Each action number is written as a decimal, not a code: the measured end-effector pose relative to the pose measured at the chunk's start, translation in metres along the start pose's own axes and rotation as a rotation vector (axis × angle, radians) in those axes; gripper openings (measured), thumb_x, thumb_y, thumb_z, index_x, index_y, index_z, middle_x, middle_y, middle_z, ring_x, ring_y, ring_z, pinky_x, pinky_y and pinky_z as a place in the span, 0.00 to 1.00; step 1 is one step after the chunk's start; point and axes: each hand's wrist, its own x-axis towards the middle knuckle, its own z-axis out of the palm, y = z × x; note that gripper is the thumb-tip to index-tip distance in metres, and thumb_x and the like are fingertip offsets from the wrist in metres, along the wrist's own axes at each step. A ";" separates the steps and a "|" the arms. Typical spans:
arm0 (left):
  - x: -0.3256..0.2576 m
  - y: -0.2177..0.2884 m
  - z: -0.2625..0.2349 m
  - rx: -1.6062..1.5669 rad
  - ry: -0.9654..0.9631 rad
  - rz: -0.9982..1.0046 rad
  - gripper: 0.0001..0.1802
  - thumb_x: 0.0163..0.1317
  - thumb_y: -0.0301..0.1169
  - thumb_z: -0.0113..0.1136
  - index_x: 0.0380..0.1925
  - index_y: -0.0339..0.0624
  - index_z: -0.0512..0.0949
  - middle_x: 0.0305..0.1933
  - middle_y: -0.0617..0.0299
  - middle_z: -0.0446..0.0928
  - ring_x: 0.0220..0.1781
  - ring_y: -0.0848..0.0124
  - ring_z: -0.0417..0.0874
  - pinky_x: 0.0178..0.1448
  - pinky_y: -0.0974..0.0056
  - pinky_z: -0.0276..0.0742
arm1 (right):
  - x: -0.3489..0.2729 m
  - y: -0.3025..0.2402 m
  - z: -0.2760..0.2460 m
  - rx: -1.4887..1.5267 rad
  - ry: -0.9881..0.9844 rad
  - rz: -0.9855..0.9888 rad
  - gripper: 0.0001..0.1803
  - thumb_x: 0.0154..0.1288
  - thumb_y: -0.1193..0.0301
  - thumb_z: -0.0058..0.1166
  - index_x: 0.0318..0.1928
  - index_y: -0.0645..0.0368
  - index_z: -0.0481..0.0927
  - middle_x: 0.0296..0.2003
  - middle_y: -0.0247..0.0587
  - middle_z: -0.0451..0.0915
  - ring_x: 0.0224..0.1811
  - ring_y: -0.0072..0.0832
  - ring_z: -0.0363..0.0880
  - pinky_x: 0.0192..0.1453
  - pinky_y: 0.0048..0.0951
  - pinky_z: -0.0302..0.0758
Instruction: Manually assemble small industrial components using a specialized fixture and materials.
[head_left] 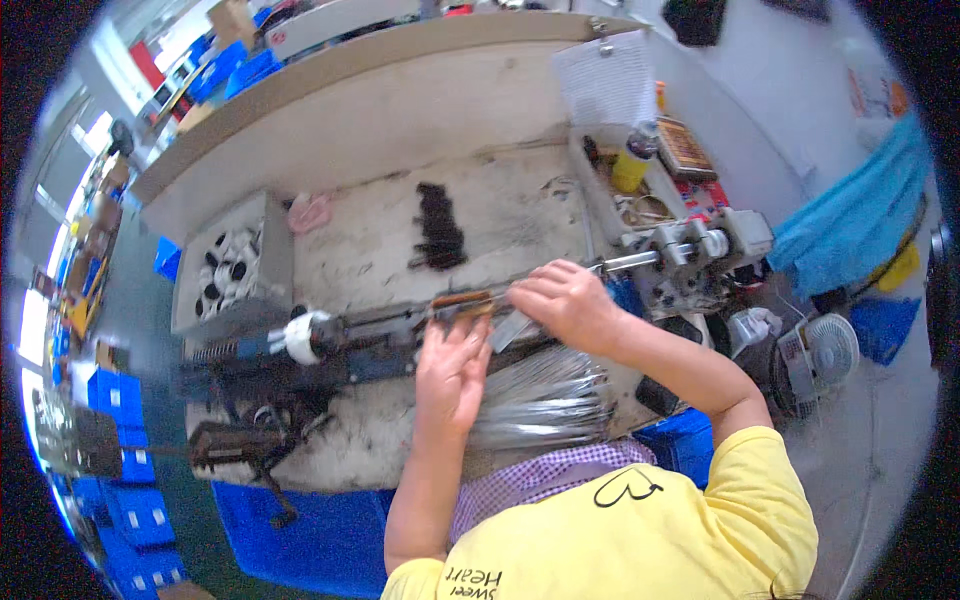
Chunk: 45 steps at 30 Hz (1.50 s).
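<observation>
A long dark bench machine point(370, 366) runs across the worktable in front of me. At its middle sits a small orange-brown block point(465, 299). My left hand point(455, 365) lies palm up against the near side of this block, its fingers stretched out. Just right of the block, my right hand point(568, 305) has its fingers closed near the machine's line; whatever is between them is hidden. Beyond that hand a shiny metal rod point(632, 262) leads into a clamp assembly point(690, 255). A white round fitting point(303, 338) is mounted on the machine's left part.
Many thin silver rods point(545, 400) lie on the near side. A grey bin point(232, 265) of white and black cylindrical parts stands left. Dark pieces point(438, 228) are piled behind the machine. A tray point(675, 195) with a yellow bottle point(632, 165) is back right; a fan point(828, 350) stands right.
</observation>
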 end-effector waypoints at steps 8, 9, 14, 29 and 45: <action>-0.001 -0.007 -0.005 0.023 0.057 0.030 0.28 0.61 0.14 0.50 0.61 0.42 0.61 0.62 0.51 0.68 0.67 0.58 0.69 0.71 0.55 0.64 | 0.019 0.062 -0.091 0.076 0.199 0.135 0.14 0.54 0.82 0.52 0.42 0.58 0.82 0.37 0.45 0.84 0.38 0.41 0.84 0.44 0.37 0.81; 0.000 -0.015 -0.013 0.025 0.046 0.029 0.28 0.61 0.14 0.50 0.61 0.42 0.61 0.62 0.51 0.68 0.67 0.58 0.69 0.71 0.55 0.64 | 0.023 0.091 -0.099 -0.021 0.197 0.177 0.15 0.54 0.82 0.52 0.44 0.60 0.81 0.37 0.46 0.83 0.38 0.42 0.84 0.45 0.35 0.81; -0.014 -0.053 -0.009 0.082 0.287 -0.040 0.31 0.62 0.16 0.52 0.66 0.33 0.57 0.67 0.40 0.64 0.69 0.50 0.67 0.70 0.48 0.66 | -0.013 0.235 -0.108 -0.223 0.096 0.723 0.29 0.53 0.56 0.66 0.53 0.59 0.78 0.44 0.53 0.81 0.49 0.46 0.80 0.53 0.41 0.76; -0.052 -0.041 -0.001 0.244 0.169 -0.219 0.23 0.66 0.16 0.48 0.62 0.35 0.64 0.61 0.43 0.71 0.62 0.52 0.75 0.66 0.53 0.72 | -0.020 0.309 -0.073 -0.233 -0.336 1.039 0.32 0.41 0.51 0.68 0.42 0.63 0.82 0.43 0.55 0.82 0.47 0.46 0.81 0.52 0.41 0.77; -0.017 -0.027 0.059 0.836 -0.422 0.127 0.37 0.61 0.25 0.62 0.68 0.35 0.56 0.66 0.47 0.67 0.69 0.59 0.68 0.72 0.57 0.62 | 0.032 0.207 -0.179 -0.129 -0.187 0.788 0.26 0.45 0.57 0.69 0.36 0.68 0.82 0.27 0.47 0.82 0.31 0.35 0.82 0.38 0.33 0.77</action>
